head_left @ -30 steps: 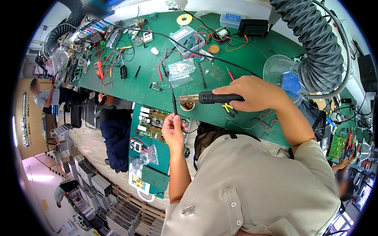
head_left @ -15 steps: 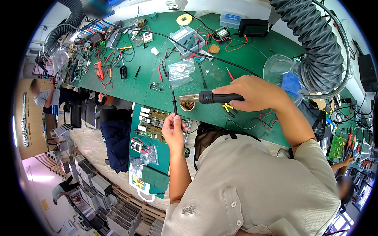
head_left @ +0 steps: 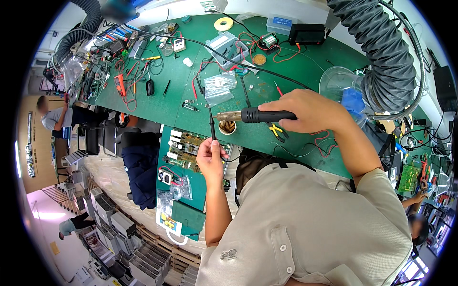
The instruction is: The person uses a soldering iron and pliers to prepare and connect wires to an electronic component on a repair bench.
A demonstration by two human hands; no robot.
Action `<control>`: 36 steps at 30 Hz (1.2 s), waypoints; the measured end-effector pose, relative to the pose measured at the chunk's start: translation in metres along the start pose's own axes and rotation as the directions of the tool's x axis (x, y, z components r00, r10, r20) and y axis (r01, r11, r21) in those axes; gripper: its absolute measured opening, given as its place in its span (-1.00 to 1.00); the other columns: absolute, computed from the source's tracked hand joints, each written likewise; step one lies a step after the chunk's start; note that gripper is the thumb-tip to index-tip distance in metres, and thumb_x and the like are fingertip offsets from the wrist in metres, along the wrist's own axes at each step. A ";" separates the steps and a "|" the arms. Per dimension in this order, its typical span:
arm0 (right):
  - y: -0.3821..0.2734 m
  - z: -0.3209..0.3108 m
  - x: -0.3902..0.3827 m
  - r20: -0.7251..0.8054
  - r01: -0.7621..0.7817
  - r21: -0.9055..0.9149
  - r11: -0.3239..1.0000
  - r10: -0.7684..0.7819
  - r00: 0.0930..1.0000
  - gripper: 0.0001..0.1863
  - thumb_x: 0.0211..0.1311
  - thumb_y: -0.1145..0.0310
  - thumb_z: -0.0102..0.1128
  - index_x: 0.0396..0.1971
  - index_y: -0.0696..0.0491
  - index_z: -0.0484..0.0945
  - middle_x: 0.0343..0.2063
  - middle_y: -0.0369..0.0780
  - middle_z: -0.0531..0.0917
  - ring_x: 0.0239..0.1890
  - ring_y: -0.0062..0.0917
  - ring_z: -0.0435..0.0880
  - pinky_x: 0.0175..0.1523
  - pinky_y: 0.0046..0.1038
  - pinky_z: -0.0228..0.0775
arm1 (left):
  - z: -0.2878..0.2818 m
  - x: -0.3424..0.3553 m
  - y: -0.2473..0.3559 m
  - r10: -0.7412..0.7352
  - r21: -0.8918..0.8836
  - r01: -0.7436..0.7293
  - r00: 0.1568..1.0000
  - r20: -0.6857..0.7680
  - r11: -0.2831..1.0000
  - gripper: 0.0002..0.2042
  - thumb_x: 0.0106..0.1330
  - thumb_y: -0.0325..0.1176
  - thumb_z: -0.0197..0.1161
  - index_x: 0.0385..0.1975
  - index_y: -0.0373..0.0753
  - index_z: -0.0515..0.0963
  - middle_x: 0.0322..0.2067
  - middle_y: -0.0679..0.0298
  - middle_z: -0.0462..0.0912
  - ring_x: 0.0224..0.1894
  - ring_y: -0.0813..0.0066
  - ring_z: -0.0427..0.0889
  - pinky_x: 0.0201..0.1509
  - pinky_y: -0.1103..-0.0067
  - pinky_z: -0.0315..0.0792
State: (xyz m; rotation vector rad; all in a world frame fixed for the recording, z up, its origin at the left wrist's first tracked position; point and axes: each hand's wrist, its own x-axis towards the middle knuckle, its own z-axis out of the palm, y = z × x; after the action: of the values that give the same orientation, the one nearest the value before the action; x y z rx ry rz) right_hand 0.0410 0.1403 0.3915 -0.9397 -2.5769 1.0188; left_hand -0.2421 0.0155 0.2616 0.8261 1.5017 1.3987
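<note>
My right hand (head_left: 303, 112) is closed round the black ribbed handle of a hot-air gun (head_left: 257, 116), held level over the green workbench (head_left: 176, 109). Its metal nozzle points left, at the upper part of a slim black test probe (head_left: 212, 125). Whether nozzle and probe touch, I cannot tell. My left hand (head_left: 211, 155) pinches the lower end of this probe, which stands nearly upright in the picture. A thin black cable runs off beside these fingers. Just below the nozzle is a small pale cup (head_left: 228, 133) with brown pieces in it.
Yellow-handled pliers (head_left: 276, 132) lie right of the cup. Clear plastic bags (head_left: 219, 88) and a clear box (head_left: 228, 47) are beyond my hands. Circuit boards (head_left: 183, 150) sit left of my left hand. A grey extraction hose (head_left: 381, 57) hangs at the right. Other people are in the background.
The hot-air gun in my right hand has shifted slightly away from me, uncovering more of the cup. My left hand keeps its place. A background person at lower left has bent over.
</note>
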 end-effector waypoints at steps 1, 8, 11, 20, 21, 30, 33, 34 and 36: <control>0.000 -0.001 0.000 -0.003 0.002 0.007 1.000 -0.002 1.000 -0.46 -0.05 0.40 0.14 0.06 -0.05 0.56 -0.64 -0.14 0.57 -0.57 -0.24 0.56 -0.43 -0.26 0.36 | 0.000 0.000 0.000 0.000 -0.002 0.000 1.000 -0.001 1.000 -0.82 0.43 -0.41 0.11 -0.15 -0.42 0.47 -0.55 0.32 0.52 -0.59 0.67 0.46 -0.52 0.71 0.43; -0.002 -0.007 0.001 0.027 -0.056 0.011 0.998 0.055 0.998 -0.47 -0.04 0.39 0.14 0.06 -0.04 0.56 -0.62 -0.13 0.57 -0.56 -0.25 0.56 -0.41 -0.27 0.35 | -0.001 0.000 0.000 -0.005 0.000 0.005 1.000 0.011 1.000 -0.83 0.43 -0.42 0.10 -0.16 -0.42 0.47 -0.54 0.32 0.52 -0.58 0.67 0.47 -0.52 0.71 0.44; -0.002 -0.009 0.001 0.027 -0.063 0.013 0.998 0.063 0.998 -0.45 -0.06 0.41 0.15 0.07 -0.05 0.56 -0.58 -0.13 0.59 -0.53 -0.24 0.57 -0.40 -0.27 0.35 | -0.001 0.000 -0.001 0.003 -0.008 -0.003 1.000 0.011 1.000 -0.83 0.43 -0.42 0.10 -0.16 -0.41 0.47 -0.54 0.32 0.52 -0.58 0.67 0.47 -0.53 0.71 0.44; 0.002 -0.010 0.002 -0.018 -0.037 0.008 0.999 0.038 0.999 -0.48 -0.04 0.37 0.14 0.04 0.00 0.57 -0.58 -0.11 0.59 -0.55 -0.22 0.56 -0.39 -0.26 0.35 | 0.002 0.000 0.002 0.003 0.009 -0.003 1.000 0.004 1.000 -0.83 0.44 -0.38 0.09 -0.20 -0.39 0.47 -0.58 0.32 0.50 -0.61 0.64 0.45 -0.53 0.71 0.40; 0.001 -0.010 0.001 -0.024 -0.027 0.013 1.000 0.027 0.999 -0.48 -0.04 0.37 0.14 0.04 0.00 0.57 -0.59 -0.11 0.59 -0.55 -0.22 0.56 -0.39 -0.26 0.35 | 0.000 0.000 0.000 0.002 0.004 -0.002 1.000 0.011 1.000 -0.83 0.44 -0.39 0.08 -0.18 -0.40 0.47 -0.57 0.32 0.51 -0.60 0.65 0.45 -0.53 0.71 0.41; 0.000 0.003 -0.001 0.037 -0.014 0.013 1.000 0.013 0.999 -0.45 -0.02 0.39 0.13 0.10 -0.11 0.54 -0.59 -0.13 0.59 -0.54 -0.24 0.58 -0.40 -0.25 0.37 | 0.000 0.001 -0.003 0.003 -0.046 -0.003 1.000 0.006 0.999 -0.82 0.46 -0.36 0.06 -0.20 -0.38 0.47 -0.53 0.31 0.50 -0.60 0.66 0.45 -0.56 0.71 0.41; -0.001 0.005 -0.002 0.051 -0.011 0.020 1.000 0.010 0.999 -0.45 -0.02 0.39 0.13 0.10 -0.12 0.54 -0.59 -0.14 0.60 -0.54 -0.24 0.58 -0.39 -0.25 0.38 | 0.001 0.001 -0.004 0.007 -0.047 -0.008 1.000 -0.011 0.999 -0.81 0.46 -0.35 0.06 -0.21 -0.38 0.48 -0.53 0.31 0.50 -0.60 0.66 0.45 -0.57 0.71 0.41; -0.002 0.005 -0.002 0.058 -0.014 0.024 1.000 0.012 0.998 -0.45 -0.02 0.39 0.13 0.10 -0.12 0.54 -0.58 -0.14 0.60 -0.54 -0.24 0.58 -0.39 -0.25 0.38 | 0.001 0.001 -0.004 0.009 -0.046 -0.010 1.000 -0.019 0.999 -0.81 0.46 -0.35 0.06 -0.21 -0.38 0.48 -0.53 0.31 0.50 -0.60 0.66 0.45 -0.57 0.70 0.41; -0.003 0.005 -0.002 0.056 -0.022 0.016 1.000 0.021 0.998 -0.45 -0.02 0.38 0.13 0.10 -0.11 0.55 -0.58 -0.14 0.60 -0.53 -0.24 0.58 -0.39 -0.25 0.39 | 0.001 0.001 -0.004 0.013 -0.039 -0.013 1.000 -0.016 0.999 -0.81 0.46 -0.34 0.07 -0.21 -0.38 0.48 -0.52 0.31 0.51 -0.60 0.66 0.45 -0.57 0.70 0.41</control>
State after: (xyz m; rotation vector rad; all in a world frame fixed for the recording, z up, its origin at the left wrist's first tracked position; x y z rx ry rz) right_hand 0.0389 0.1351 0.3899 -0.9502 -2.6050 1.0851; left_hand -0.2413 0.0161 0.2580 0.8040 1.4790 1.4427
